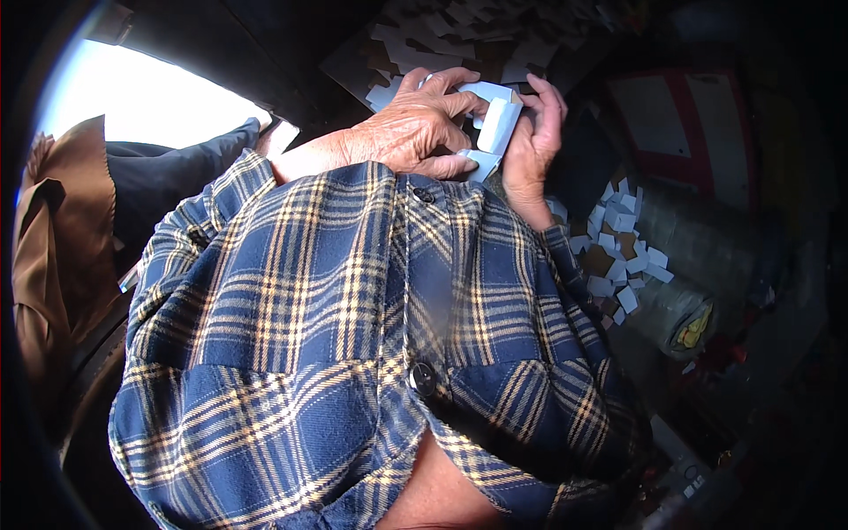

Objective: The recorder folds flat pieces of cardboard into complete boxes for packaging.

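Up in front of my chest, a small white cardboard box (502,125) with folded flaps is between my two hands. My left hand (408,131) comes from the left, its fingers bent over the box's open side and its thumb against a lower flap. On the box's right side rests my right hand (533,141), with its palm against the card and its fingertips pointing up. Part of the right hand's grip is hidden behind the box.
Many white card pieces (459,31) lie heaped beyond my hands. A second pile of small white boxes (620,231) is at the right, beside a rolled plastic-like bundle (689,327). Brown cloth (75,238) hangs at the left, and a red-and-white panel (682,119) stands far right.
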A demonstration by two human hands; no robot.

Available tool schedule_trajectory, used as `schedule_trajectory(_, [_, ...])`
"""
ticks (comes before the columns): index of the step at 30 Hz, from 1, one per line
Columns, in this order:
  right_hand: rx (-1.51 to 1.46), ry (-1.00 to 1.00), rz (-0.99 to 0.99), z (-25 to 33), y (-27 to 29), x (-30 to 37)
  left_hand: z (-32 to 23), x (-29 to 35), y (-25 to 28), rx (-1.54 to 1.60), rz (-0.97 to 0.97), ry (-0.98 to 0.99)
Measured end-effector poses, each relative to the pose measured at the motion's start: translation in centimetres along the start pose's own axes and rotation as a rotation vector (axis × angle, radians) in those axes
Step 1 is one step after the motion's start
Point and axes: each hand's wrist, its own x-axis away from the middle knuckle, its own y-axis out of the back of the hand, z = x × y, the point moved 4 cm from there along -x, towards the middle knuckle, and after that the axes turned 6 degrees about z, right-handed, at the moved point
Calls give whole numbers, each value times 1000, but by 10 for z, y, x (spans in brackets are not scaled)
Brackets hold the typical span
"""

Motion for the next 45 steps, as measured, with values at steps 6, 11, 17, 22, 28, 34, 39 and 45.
schedule_trajectory(6, [457, 169, 385, 52, 14, -26, 10, -10, -10, 156, -21, -9])
schedule_trajectory(11, [305, -54, 575, 59, 25, -43, 5, -19, 11, 142, -47, -70])
schedule_trajectory(17, [-171, -222, 482, 32, 3, -36, 15, 1, 3, 118, -65, -20])
schedule_trajectory(22, [-277, -226, 362, 65, -1, -59, 33, -3, 33, 374, -165, -35])
schedule_trajectory(28, [-461, -279, 324, 78, -32, -62, 41, 1, 71, 529, -33, 112])
schedule_trajectory(34, [-517, -397, 393, 66, -30, -33, 41, 15, 39, 434, -17, 101])
schedule_trajectory(39, [-111, -97, 223, 85, -32, -15, 41, 14, 30, 617, 30, 182])
schedule_trajectory(45, [488, 418, 266, 91, -25, -11, 33, 4, 32, 538, -46, 130])
